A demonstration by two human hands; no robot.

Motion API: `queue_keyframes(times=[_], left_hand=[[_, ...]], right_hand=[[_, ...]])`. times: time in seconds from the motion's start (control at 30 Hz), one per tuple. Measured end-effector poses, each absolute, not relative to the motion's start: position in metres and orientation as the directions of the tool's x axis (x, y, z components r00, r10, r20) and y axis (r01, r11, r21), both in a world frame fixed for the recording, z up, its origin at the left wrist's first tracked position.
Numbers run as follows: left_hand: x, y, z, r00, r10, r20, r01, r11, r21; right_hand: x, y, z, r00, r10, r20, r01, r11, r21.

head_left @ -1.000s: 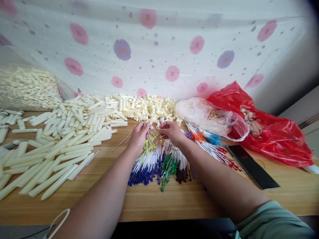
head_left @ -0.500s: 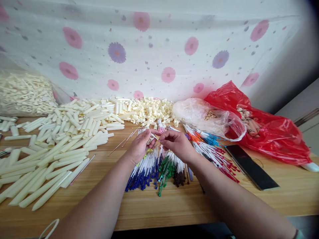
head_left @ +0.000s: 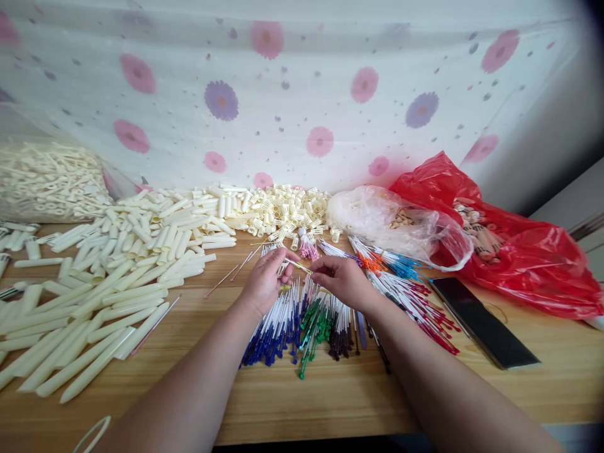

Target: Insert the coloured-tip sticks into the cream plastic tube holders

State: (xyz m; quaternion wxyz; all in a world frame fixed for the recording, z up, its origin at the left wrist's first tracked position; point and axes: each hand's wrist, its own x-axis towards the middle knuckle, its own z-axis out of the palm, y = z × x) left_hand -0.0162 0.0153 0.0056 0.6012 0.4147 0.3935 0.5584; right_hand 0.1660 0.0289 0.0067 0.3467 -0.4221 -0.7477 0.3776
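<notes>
Above the middle of the table, my left hand (head_left: 270,280) and my right hand (head_left: 343,278) pinch a thin white-and-yellow pen refill (head_left: 299,266) between them, one at each end. Both hands are closed. Beneath them fan out bundles of slim white refills with coloured ends: dark blue refills (head_left: 270,343), green refills (head_left: 311,327) and dark brown refills (head_left: 340,333). Right of my right hand lie red-ended refills (head_left: 425,308), with orange refills (head_left: 370,258) and light blue refills (head_left: 401,265) behind. A small pink-ended bundle (head_left: 309,246) stands just beyond my fingers.
Cream pen barrels (head_left: 117,302) cover the left of the wooden table (head_left: 302,412). Short cream parts (head_left: 287,207) are heaped at the back. A clear bag (head_left: 47,182) of cream pieces, a white plastic bag (head_left: 363,211), a red bag (head_left: 533,258) and a black phone-like slab (head_left: 486,324) surround the work.
My right hand has drawn slightly lower and away from my left, so more of the yellow-ended refill shows between them. The view has shifted slightly.
</notes>
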Motion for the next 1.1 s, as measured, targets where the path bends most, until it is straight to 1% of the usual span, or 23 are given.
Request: queue_keyframes(times=[0.1, 0.17, 0.2, 0.3, 0.33, 0.43, 0.57, 0.63, 0.73, 0.83, 0.9, 1.0, 1.1], left_hand=[[-0.019, 0.018, 0.008, -0.027, 1.000, -0.004, -0.353, -0.006, 0.935], [-0.023, 0.021, 0.009, -0.073, 0.997, -0.003, -0.349, -0.023, 0.937], [-0.024, 0.022, 0.009, -0.094, 0.996, -0.005, -0.319, -0.025, 0.948], [-0.029, 0.026, 0.007, -0.160, 0.987, -0.020, -0.150, -0.004, 0.989], [-0.031, 0.027, 0.006, -0.180, 0.983, -0.028, -0.102, 0.010, 0.995], [-0.034, 0.031, 0.002, -0.218, 0.975, -0.047, -0.051, 0.037, 0.998], [-0.038, 0.036, -0.003, -0.239, 0.969, -0.062, 0.030, 0.071, 0.997], [-0.040, 0.038, -0.006, -0.234, 0.970, -0.069, 0.084, 0.091, 0.992], [-0.043, 0.041, -0.010, -0.229, 0.971, -0.070, 0.157, 0.108, 0.982], [-0.045, 0.043, -0.013, -0.242, 0.968, -0.067, 0.222, 0.123, 0.967], [-0.045, 0.043, -0.013, -0.256, 0.964, -0.067, 0.263, 0.136, 0.955], [-0.048, 0.043, -0.011, -0.280, 0.959, -0.039, 0.315, 0.130, 0.940], [-0.056, 0.044, -0.008, -0.306, 0.952, 0.023, 0.346, 0.089, 0.934]], right_hand=[[0.163, 0.035, 0.008, -0.397, 0.902, 0.167, 0.409, 0.337, -0.848], [0.161, 0.043, 0.018, -0.421, 0.889, 0.177, 0.463, 0.379, -0.801], [0.159, 0.050, 0.025, -0.436, 0.878, 0.196, 0.512, 0.421, -0.749], [0.140, 0.076, 0.046, -0.477, 0.841, 0.256, 0.665, 0.536, -0.520], [0.130, 0.086, 0.052, -0.496, 0.827, 0.264, 0.684, 0.559, -0.468], [0.085, 0.116, 0.059, -0.604, 0.760, 0.240, 0.667, 0.646, -0.370], [0.017, 0.147, 0.050, -0.756, 0.641, 0.132, 0.607, 0.763, -0.223], [-0.011, 0.158, 0.042, -0.793, 0.605, 0.068, 0.590, 0.791, -0.158], [-0.038, 0.170, 0.034, -0.807, 0.591, -0.006, 0.589, 0.803, -0.084], [-0.048, 0.174, 0.032, -0.806, 0.592, -0.019, 0.592, 0.804, -0.048], [-0.045, 0.173, 0.036, -0.814, 0.581, 0.016, 0.579, 0.813, -0.060], [-0.023, 0.167, 0.048, -0.819, 0.557, 0.136, 0.544, 0.830, -0.125], [0.019, 0.152, 0.062, -0.774, 0.568, 0.281, 0.526, 0.823, -0.214]])
